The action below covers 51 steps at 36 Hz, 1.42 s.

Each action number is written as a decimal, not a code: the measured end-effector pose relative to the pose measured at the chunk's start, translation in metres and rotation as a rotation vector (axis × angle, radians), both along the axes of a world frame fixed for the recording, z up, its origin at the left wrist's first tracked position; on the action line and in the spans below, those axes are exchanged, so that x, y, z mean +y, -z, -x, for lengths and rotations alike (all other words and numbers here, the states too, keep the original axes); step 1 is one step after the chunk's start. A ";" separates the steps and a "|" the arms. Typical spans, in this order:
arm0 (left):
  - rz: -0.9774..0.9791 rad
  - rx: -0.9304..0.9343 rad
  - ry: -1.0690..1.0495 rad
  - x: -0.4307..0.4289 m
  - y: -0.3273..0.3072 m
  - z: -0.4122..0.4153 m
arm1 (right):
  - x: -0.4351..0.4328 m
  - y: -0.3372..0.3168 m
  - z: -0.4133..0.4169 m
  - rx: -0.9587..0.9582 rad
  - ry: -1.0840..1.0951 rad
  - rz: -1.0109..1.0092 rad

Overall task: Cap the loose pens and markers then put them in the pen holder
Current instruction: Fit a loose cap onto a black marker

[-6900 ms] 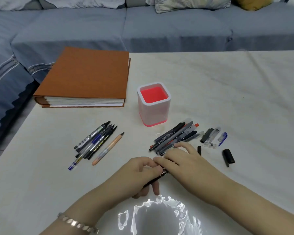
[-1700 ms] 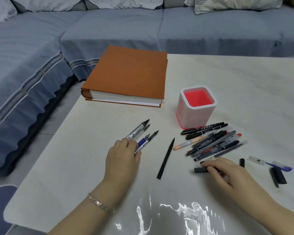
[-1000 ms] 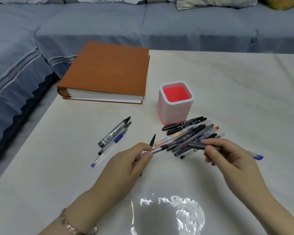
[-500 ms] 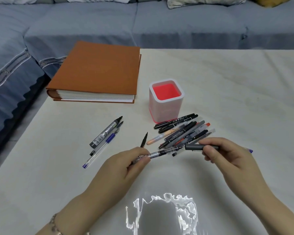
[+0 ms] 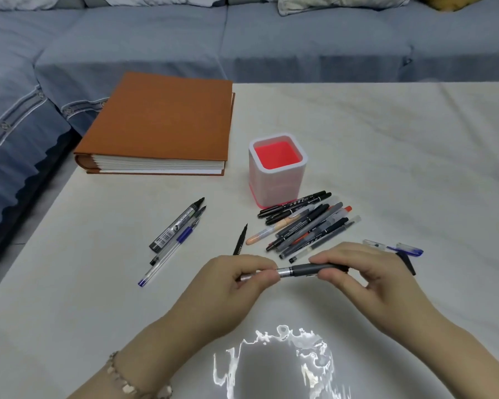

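The left grip [image 5: 242, 279] pinches the pen [image 5: 306, 269] barrel. The right grip [image 5: 366, 275] pinches its cap, apparently seated, above the near table [image 5: 386, 168]. The pen holder [image 5: 277, 180], far centre, holds nothing. The uncapped pens [image 5: 179, 234] at left need capping, and all pens need loading.

White table [image 5: 386, 133], orange book [image 5: 162, 122], pen holder [image 5: 277, 180], scattered pens [image 5: 306, 226]
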<state>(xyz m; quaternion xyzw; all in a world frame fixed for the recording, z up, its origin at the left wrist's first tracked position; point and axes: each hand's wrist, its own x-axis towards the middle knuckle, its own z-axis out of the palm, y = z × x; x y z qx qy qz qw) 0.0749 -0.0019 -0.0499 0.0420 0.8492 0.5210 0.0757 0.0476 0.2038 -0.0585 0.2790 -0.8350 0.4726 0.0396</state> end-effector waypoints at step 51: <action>0.234 -0.028 -0.173 0.011 0.017 0.007 | 0.033 0.040 0.021 -0.299 0.425 -0.602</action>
